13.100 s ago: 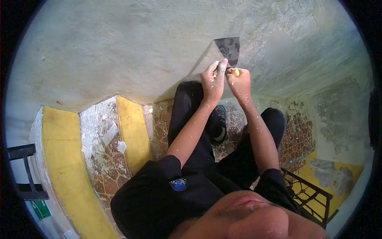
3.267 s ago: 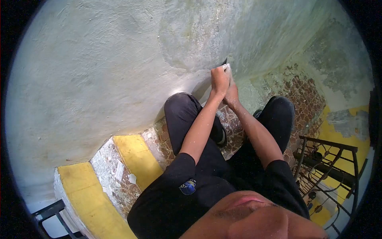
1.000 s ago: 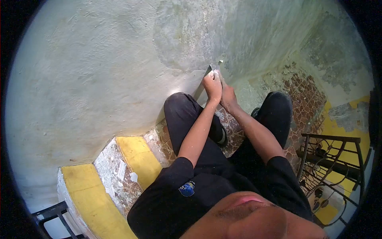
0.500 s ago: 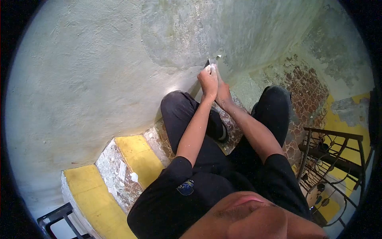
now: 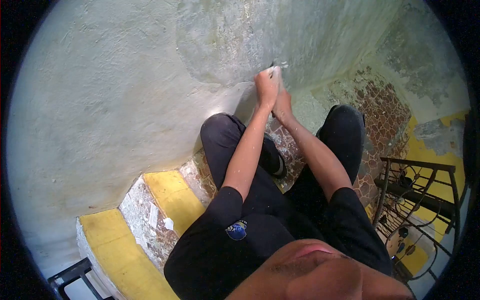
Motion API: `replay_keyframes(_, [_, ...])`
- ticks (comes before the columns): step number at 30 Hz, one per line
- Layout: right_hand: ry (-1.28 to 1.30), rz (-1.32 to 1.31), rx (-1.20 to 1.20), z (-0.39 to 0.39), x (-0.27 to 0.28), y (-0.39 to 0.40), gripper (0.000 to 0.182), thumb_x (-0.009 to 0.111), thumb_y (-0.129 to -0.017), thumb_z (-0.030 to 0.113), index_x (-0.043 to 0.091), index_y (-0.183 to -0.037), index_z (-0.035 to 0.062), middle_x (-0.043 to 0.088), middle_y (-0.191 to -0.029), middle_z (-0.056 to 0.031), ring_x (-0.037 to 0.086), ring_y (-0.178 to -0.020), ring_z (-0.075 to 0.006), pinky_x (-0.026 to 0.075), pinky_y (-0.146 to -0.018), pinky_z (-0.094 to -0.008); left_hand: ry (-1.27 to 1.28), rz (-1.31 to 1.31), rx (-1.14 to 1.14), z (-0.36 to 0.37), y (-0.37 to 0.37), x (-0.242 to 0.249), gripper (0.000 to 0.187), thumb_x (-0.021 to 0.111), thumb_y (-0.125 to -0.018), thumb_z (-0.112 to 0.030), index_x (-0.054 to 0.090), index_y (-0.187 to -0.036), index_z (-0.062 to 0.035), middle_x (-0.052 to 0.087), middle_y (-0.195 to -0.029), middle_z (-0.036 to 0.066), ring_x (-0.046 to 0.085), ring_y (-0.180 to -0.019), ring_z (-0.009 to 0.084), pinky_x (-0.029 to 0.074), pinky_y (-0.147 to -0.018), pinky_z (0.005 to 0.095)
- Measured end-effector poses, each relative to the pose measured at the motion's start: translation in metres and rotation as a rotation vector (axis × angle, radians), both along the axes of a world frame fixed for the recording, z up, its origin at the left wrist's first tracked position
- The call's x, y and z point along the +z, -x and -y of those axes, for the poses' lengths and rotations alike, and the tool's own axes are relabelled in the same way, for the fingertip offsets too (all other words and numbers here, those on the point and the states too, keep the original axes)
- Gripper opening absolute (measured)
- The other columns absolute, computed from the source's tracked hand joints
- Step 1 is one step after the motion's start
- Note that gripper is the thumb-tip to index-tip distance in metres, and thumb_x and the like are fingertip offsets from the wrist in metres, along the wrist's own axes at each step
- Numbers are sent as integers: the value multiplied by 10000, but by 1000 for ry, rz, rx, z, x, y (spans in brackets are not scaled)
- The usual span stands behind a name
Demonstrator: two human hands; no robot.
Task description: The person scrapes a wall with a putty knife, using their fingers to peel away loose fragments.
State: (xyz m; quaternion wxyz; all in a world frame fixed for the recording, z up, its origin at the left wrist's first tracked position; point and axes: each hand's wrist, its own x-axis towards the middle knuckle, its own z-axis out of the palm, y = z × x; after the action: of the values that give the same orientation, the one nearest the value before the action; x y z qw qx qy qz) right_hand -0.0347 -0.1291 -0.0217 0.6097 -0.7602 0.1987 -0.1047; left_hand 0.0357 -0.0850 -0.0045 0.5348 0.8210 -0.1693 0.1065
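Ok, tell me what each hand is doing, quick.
Left hand: fingers closed on the scraper, which barely shows.
Right hand: against the left, fingers mostly hidden; its grip cannot be told.

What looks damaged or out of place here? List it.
The wall has a stripped patch with a ragged edge, its coating missing. Loose-looking white scraps lie on the speckled stair tiles. At right, a gray patch breaks the yellow paint.

We identify yellow stair bands (image 5: pixel 112 245), a mottled grey-green wall (image 5: pixel 125 110), reddish-brown floor tiles (image 5: pixel 384 110) with a pale irregular network pattern, and black trousers (image 5: pixel 220 137).
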Motion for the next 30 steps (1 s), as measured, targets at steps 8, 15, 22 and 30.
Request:
replay_keyframes(8, [95, 219, -262, 12, 11, -32, 499, 609, -977, 334, 486, -1376, 61, 700, -1099, -225, 693, -1034, -326, 515, -843, -431, -26, 44, -159, 25, -13, 46, 276, 624, -946, -196, 674, -925, 74, 622, -809, 299, 665, -787, 463, 492, -641, 426])
replay_keyframes(15, [195, 95, 32, -10, -12, 0, 766, 580, -987, 332, 185, -1609, 122, 678, -1176, -233, 685, -1021, -393, 519, -847, -448, -142, -15, -33, -12, 19, 29, 290, 603, -964, -175, 631, -830, 81, 611, -745, 303, 626, -764, 500, 471, -627, 482])
replay_keyframes(22, [37, 78, 116, -33, -14, 9, 701, 559, -1000, 403, 270, -1572, 120, 671, -1233, -196, 688, -1014, -360, 520, -848, -446, -274, 53, -14, -39, 27, 30, 281, 585, -965, -141, 626, -823, 98, 607, -760, 329, 607, -801, 526, 465, -642, 521])
replay_keyframes(30, [-330, -51, 133, -28, 27, 12, 700, 438, -1025, 562, 305, -1560, 129, 581, -1396, -189, 561, -1275, -314, 429, -1052, -414, -335, 41, -20, -33, 20, 36, 242, 603, -935, -102, 663, -830, 107, 601, -785, 344, 613, -837, 523, 460, -633, 525])
